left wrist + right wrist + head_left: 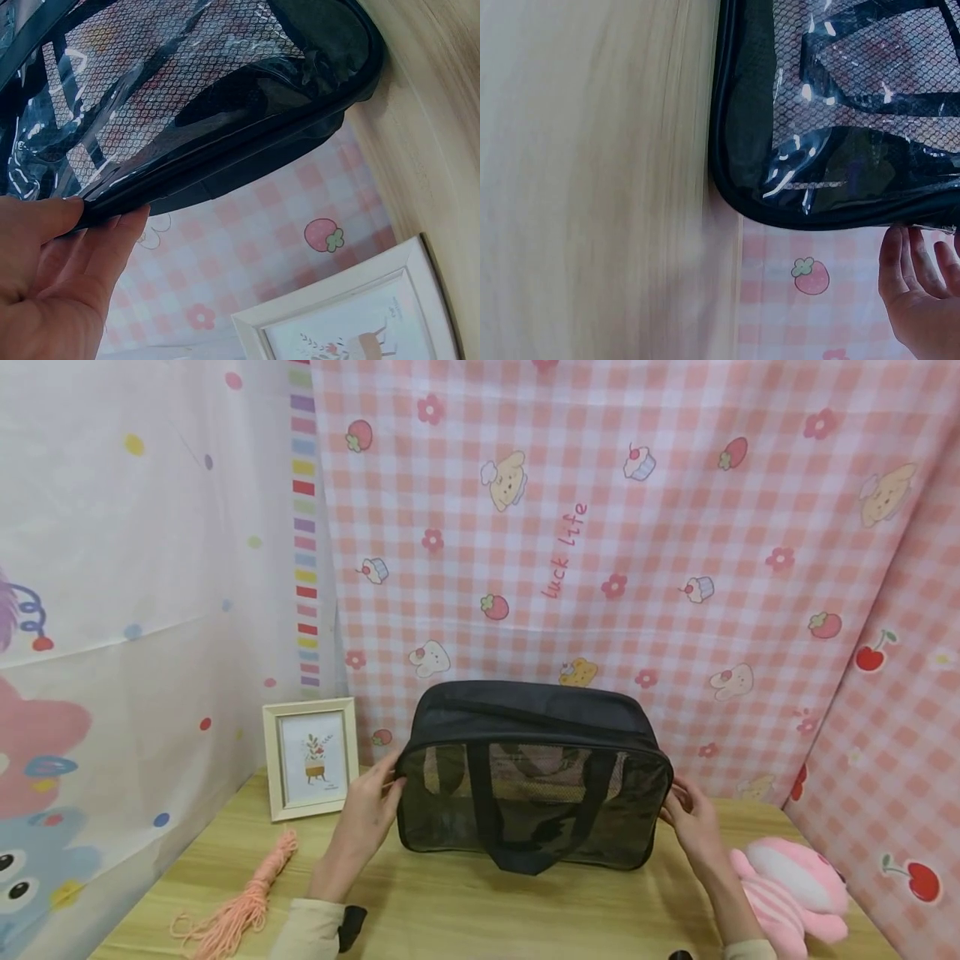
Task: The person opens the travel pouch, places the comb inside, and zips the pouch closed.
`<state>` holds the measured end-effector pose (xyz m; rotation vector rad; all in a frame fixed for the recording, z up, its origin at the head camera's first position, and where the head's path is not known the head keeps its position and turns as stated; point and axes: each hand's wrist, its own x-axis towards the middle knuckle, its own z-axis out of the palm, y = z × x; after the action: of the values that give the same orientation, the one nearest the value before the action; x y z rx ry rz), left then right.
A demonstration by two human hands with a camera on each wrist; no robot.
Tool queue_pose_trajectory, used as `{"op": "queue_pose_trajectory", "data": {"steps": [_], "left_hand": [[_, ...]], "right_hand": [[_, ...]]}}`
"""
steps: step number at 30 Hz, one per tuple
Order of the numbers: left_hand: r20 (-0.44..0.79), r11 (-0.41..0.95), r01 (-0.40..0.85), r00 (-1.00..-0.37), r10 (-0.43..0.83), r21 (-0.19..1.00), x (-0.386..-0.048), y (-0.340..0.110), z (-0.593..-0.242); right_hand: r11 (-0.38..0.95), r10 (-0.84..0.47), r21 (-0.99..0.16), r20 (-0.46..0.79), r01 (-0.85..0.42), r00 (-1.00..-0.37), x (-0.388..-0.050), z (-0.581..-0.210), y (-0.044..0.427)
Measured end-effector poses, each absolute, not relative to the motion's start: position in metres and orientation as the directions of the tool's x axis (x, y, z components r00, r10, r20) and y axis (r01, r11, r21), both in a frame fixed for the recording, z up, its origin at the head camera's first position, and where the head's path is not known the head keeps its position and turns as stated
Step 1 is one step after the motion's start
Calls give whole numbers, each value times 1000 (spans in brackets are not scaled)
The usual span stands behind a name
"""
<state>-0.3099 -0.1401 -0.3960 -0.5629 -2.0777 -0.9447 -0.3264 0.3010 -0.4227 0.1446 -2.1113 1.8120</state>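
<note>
A black bag [536, 777] with clear front panels and mesh stands upright on the wooden table, its dark strap hanging down the front. My left hand [369, 806] grips its left side edge; in the left wrist view the thumb of that hand [60, 277] lies on the front of the black piping [187, 161], fingers behind. At the opposite side, my right hand [692, 818] touches the edge with its fingertips. The right wrist view shows that hand [924, 292] with bent fingers against the bag's side [817, 217]; its thumb is mostly out of frame.
A cream picture frame [272, 777] stands left of the bag. Peach yarn [243, 902] lies at the front left, and a pink-and-white plush toy [795, 893] lies beside the right forearm. Printed cloths [600, 527] hang behind and at the sides. A small dark object [680, 955] shows at the bottom edge.
</note>
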Motion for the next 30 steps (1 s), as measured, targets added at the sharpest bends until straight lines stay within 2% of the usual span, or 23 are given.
{"op": "queue_pose_trajectory", "data": {"steps": [8, 12, 18, 25, 30], "left_hand": [[781, 626, 640, -619, 76, 446, -309, -141, -397], [780, 617, 644, -621, 76, 452, -309, -141, -396], [781, 622, 645, -619, 84, 445, -309, -142, -395], [812, 624, 675, -574, 107, 395, -309, -142, -395], [833, 636, 685, -540, 117, 355, -310, -144, -397]], "right_hand": [[168, 147, -958, 256, -230, -956, -326, -422, 301], [59, 139, -979, 203, -197, -969, -324, -421, 302], [-159, 220, -962, 184, -221, -958, -324, -419, 301], [-244, 302, -935, 179, -257, -936, -321, -416, 298], [-292, 311, -921, 164, -258, -936, -320, -409, 297]]}}
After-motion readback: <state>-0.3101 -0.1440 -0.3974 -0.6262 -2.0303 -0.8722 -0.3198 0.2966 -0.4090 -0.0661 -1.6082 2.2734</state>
